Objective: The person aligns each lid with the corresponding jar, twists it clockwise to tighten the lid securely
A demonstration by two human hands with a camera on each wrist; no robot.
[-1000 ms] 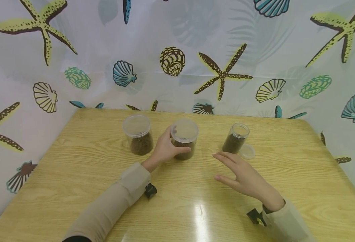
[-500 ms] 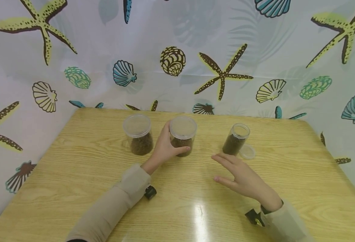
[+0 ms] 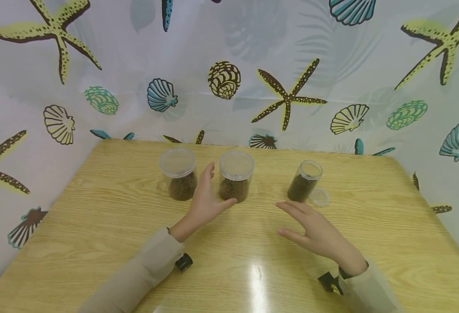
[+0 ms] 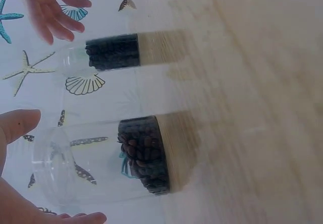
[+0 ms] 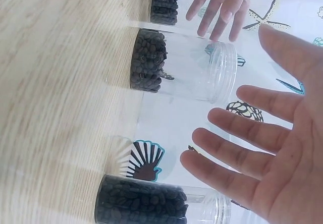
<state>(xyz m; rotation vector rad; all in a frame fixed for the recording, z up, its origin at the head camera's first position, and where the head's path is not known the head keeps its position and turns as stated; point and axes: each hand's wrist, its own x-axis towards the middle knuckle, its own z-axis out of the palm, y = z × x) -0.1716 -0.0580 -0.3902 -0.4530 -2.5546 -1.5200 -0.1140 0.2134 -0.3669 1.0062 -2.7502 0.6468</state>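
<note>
My left hand (image 3: 203,202) stands apart from the middle jar (image 3: 235,184), fingers and thumb spread on its near left side. This wide clear jar has a lid on and dark beans in its lower part, plain in the left wrist view. A similar lidded wide jar (image 3: 179,178) is just left of the hand. My right hand (image 3: 317,230) hovers with fingers extended, holding nothing, in front of a narrower clear jar (image 3: 304,182). That jar is open at the top and filled higher with dark beans. Its round clear lid (image 3: 319,197) lies flat beside it.
All the jars stand upright on a wood-grain table (image 3: 108,208), toward its back edge. Behind and at the sides hangs a pale cloth (image 3: 190,52) printed with shells and starfish.
Earlier the left hand gripped the middle jar, which shifted slightly back and left. Now the hand has let go and drawn back to the left. The right hand is nearly still.
</note>
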